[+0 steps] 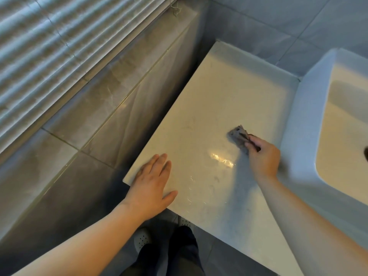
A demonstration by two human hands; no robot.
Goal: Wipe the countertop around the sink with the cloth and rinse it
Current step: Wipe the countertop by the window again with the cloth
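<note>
A pale stone countertop (215, 100) runs from the tiled wall to a white raised sink (302, 120) on the right. My right hand (262, 156) grips a small crumpled grey cloth (238, 135) and presses it on the counter just left of the sink's rim. My left hand (152, 183) rests flat, fingers straight, on the counter's front left corner. A wet shiny streak (222, 160) lies on the surface between the two hands.
A grey tiled ledge (111, 108) rises left of the counter, under window blinds (49, 42). Grey wall tiles (278, 20) stand behind. My legs and white perforated shoes (142, 239) are on the floor below the counter's front edge. The sink's drain (366, 154) shows at the right edge.
</note>
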